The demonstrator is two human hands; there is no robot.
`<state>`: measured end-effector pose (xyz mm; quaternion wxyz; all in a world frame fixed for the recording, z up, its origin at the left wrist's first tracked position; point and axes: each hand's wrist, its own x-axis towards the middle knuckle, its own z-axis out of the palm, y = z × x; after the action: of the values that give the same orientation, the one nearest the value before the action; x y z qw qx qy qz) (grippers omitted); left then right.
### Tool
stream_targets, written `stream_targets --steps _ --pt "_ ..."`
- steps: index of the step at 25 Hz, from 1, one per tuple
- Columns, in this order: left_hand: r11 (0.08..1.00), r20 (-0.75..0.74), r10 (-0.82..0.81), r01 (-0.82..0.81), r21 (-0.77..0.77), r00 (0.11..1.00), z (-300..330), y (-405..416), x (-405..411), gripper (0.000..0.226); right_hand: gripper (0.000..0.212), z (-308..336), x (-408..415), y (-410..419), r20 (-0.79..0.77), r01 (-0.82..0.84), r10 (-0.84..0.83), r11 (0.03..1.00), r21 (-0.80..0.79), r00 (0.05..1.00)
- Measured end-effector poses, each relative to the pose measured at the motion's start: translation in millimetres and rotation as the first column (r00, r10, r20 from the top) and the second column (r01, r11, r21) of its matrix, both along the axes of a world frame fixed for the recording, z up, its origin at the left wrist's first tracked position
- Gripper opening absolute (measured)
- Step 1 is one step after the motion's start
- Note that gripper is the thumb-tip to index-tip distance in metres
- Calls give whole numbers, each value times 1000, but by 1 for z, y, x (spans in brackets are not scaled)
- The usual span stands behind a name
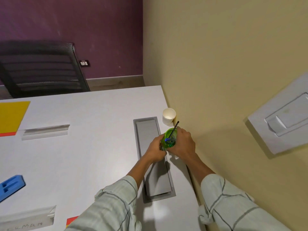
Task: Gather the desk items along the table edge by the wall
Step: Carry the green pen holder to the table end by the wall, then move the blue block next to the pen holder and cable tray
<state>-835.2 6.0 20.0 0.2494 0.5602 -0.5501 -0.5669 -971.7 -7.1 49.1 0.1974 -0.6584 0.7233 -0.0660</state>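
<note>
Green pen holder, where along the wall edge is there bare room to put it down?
Bare strip between the grey cable tray and the wall, from the paper cup back towards the sleeves. The far corner past the cup is also free. Crowded where both hands grip the green pen holder.

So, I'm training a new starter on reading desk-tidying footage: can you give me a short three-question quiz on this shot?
1. True or false: both hands hold the green pen holder.
2. What stands beyond the holder, against the wall? A) paper cup B) stapler C) mug
3. Fill in: the yellow sheet lies at the table's far ____ side.

Key: 1 true; 2 A; 3 left.
</note>
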Motion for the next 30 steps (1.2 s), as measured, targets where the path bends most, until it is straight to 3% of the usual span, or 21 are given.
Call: stream_targets --steps 4,8,11,15,21,24,30 --pt "997 -34 -14 17 74 999 -16 -26 0 78 86 -7 4 -36 -225 -85 92 995 43 970" --pt "994 -100 33 -22 106 994 -27 -42 2 77 74 -13 10 -62 -322 -148 164 986 74 932" --pt "989 -115 30 -14 145 993 -32 -38 -3 78 63 -17 6 -59 -350 -160 179 984 85 919" --pt "987 -97 17 -1 161 995 -41 -40 -1 81 78 -24 2 -56 -335 -174 192 981 84 922" --pt "998 104 -17 11 59 994 -38 -24 5 93 116 -14 3 -33 -337 -204 228 973 108 913" --pt "999 243 -19 28 -34 970 -27 -7 14 91 115 -2 9 -10 -400 -253 251 966 50 882" --pt "984 381 73 -3 -180 922 9 46 57 85 111 20 37 23 -500 -314 287 949 30 817"
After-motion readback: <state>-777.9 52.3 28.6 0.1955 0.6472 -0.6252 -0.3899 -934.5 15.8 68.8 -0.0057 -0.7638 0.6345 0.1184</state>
